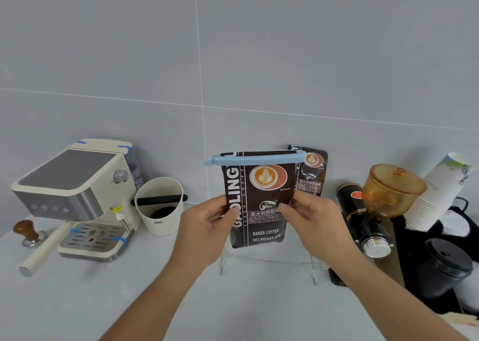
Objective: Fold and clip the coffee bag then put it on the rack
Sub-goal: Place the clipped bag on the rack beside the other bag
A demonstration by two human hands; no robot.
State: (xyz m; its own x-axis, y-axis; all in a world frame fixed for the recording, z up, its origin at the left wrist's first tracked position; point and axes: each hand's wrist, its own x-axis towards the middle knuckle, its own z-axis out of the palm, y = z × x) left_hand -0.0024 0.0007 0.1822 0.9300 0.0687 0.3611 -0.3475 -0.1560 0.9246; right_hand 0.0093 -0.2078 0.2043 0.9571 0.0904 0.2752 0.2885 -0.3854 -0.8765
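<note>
A dark brown coffee bag point(259, 198) stands upright in the middle of the view, its top folded over and held by a long light-blue clip point(255, 158). My left hand point(207, 226) grips the bag's left edge and my right hand point(313, 221) grips its right edge. The bag's bottom hangs just above a thin wire rack point(269, 263) on the counter. A second, similar coffee bag point(312, 172) with its own blue clip stands behind it to the right, against the wall.
An espresso machine point(77, 193) with a portafilter and a wooden tamper point(28, 231) stands at the left, beside a white knock box point(160, 206). On the right are a black grinder with an amber hopper point(388, 190), stacked paper cups point(438, 198) and a black lidded container point(445, 268).
</note>
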